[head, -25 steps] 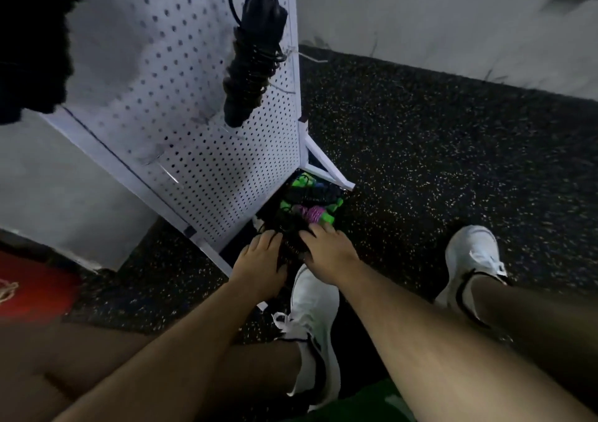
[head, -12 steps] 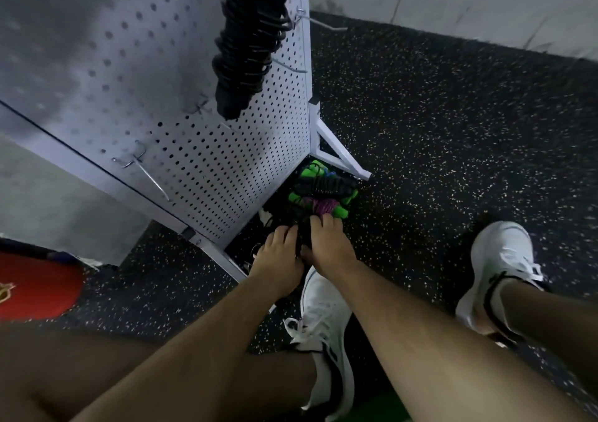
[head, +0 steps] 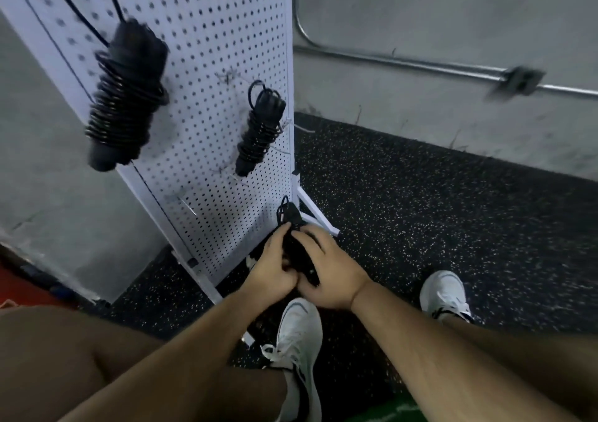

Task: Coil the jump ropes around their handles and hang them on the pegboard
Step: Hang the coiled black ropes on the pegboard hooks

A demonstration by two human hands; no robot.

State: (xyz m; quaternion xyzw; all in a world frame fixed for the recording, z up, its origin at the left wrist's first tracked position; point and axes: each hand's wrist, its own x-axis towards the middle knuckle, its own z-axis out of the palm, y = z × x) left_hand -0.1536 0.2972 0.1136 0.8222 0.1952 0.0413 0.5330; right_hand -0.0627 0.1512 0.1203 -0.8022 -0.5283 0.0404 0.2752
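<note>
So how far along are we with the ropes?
Done: two coiled ropes hang on the pegboard, the upper rope and the lower rope. In hand: a third rope, gripped by the left hand and right hand by the board's foot. Left: hang it; further ropes, if any, are hidden.

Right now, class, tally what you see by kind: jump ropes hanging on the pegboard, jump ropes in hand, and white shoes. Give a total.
Hanging jump ropes on the pegboard: 2
Held jump rope, gripped by left hand and right hand: 1
White shoes: 2
Total: 5
</note>
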